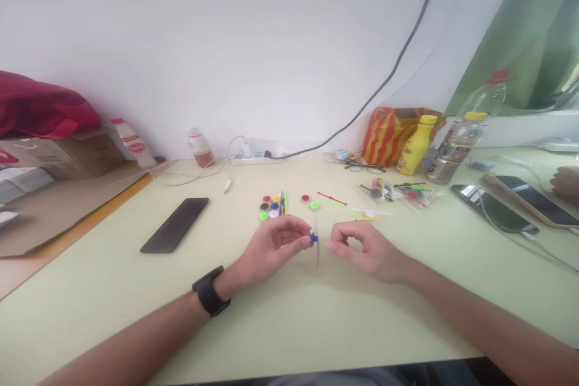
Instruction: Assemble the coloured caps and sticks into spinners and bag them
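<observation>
In front of me, my left hand (283,247) pinches a small blue plastic piece (315,237) between thumb and fingertips. A thin, pale, blurred strip (318,256) stands upright at the blue piece, like a spinner's blade seen in motion. Just to the right, my right hand (366,247) has its thumb and index finger curled together, a small gap from the strip; nothing shows between them. Beyond the hands lie small round discs, among them a red disc (305,198) and a green disc (314,205). A red double-ended arrow (332,198) lies beside them.
A black phone (175,225) lies left. More coloured discs (270,207) and bagged pieces (416,194) sit farther back. Along the wall stand a power strip (251,158), a striped bag (377,136) and a yellow bottle (416,145). Phones (497,210) and another person's hand (565,186) are right.
</observation>
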Demonstrator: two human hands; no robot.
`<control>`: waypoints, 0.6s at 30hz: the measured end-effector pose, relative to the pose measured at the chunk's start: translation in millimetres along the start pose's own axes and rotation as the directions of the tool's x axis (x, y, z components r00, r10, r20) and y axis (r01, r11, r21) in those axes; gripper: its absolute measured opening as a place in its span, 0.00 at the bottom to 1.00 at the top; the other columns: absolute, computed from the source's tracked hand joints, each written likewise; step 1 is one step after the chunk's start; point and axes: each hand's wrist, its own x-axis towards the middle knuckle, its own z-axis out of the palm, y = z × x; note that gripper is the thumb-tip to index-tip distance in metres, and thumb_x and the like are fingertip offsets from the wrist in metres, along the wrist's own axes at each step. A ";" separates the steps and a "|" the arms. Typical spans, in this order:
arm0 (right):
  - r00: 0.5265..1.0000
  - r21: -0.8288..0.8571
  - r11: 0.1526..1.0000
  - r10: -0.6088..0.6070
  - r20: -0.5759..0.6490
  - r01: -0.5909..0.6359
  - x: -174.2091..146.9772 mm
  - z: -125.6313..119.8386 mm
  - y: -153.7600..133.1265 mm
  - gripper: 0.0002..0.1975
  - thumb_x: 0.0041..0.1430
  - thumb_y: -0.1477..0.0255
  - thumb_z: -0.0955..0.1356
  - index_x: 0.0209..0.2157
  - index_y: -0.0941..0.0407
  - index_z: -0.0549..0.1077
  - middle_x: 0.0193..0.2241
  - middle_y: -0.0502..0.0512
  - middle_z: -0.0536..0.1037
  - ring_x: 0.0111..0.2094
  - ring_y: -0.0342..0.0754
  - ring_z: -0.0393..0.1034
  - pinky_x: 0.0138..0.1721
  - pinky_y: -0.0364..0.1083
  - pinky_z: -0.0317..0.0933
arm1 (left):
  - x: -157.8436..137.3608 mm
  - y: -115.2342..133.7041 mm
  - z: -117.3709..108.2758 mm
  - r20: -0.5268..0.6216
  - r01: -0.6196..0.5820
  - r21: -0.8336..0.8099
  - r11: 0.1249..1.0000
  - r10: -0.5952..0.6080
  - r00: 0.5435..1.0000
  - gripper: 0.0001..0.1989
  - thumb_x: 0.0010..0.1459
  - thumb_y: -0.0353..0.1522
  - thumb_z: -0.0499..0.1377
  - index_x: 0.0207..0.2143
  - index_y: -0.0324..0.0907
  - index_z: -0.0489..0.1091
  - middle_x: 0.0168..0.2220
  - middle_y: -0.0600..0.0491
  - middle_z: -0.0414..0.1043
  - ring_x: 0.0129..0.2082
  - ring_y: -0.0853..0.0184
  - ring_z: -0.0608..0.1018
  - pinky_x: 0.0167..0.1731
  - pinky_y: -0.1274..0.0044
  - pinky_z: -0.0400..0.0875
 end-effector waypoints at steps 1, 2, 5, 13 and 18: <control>1.000 -0.003 1.000 0.006 -0.018 -0.006 0.0 2.2 0.5 0.20 0.68 0.57 0.69 0.27 0.54 0.65 0.24 0.48 0.66 0.27 0.44 0.60 0.29 0.44 0.59 | -0.1 -0.2 0.0 0.005 -0.004 0.000 1.000 0.004 1.000 0.12 0.63 0.36 0.68 0.44 0.38 0.76 0.42 0.47 0.78 0.43 0.63 0.81 0.48 0.71 0.79; 0.999 0.003 1.000 0.010 -0.037 -0.010 -0.1 4.3 1.3 0.17 0.67 0.59 0.70 0.29 0.54 0.66 0.25 0.48 0.68 0.28 0.44 0.62 0.31 0.44 0.61 | -0.2 -0.4 0.1 0.009 -0.006 0.000 1.000 0.006 1.000 0.11 0.63 0.36 0.68 0.44 0.38 0.76 0.43 0.47 0.78 0.43 0.63 0.81 0.48 0.71 0.79; 0.997 0.025 1.000 0.007 -0.072 -0.006 -0.3 9.4 4.3 0.12 0.65 0.63 0.71 0.32 0.54 0.68 0.29 0.48 0.72 0.31 0.45 0.67 0.34 0.44 0.64 | -0.5 -0.9 0.9 0.021 -0.009 0.005 1.000 0.008 1.000 0.11 0.63 0.35 0.68 0.44 0.39 0.76 0.43 0.47 0.78 0.43 0.64 0.81 0.48 0.71 0.79; 0.993 0.000 1.000 -0.016 -0.117 0.017 4.4 18.4 5.9 0.11 0.66 0.63 0.71 0.33 0.54 0.69 0.30 0.49 0.74 0.30 0.44 0.68 0.34 0.45 0.65 | -0.5 -1.3 2.8 0.086 0.027 -0.046 0.999 -0.023 0.996 0.12 0.65 0.36 0.67 0.47 0.40 0.75 0.46 0.46 0.78 0.46 0.62 0.81 0.50 0.70 0.78; 0.979 -0.082 0.991 -0.118 -0.169 0.106 0.0 20.7 10.3 0.10 0.68 0.67 0.69 0.48 0.50 0.68 0.33 0.49 0.74 0.31 0.46 0.68 0.37 0.47 0.67 | 0.4 -1.4 1.6 0.083 0.066 -0.092 0.994 -0.059 0.995 0.15 0.63 0.37 0.68 0.49 0.40 0.75 0.45 0.46 0.79 0.44 0.62 0.81 0.48 0.68 0.78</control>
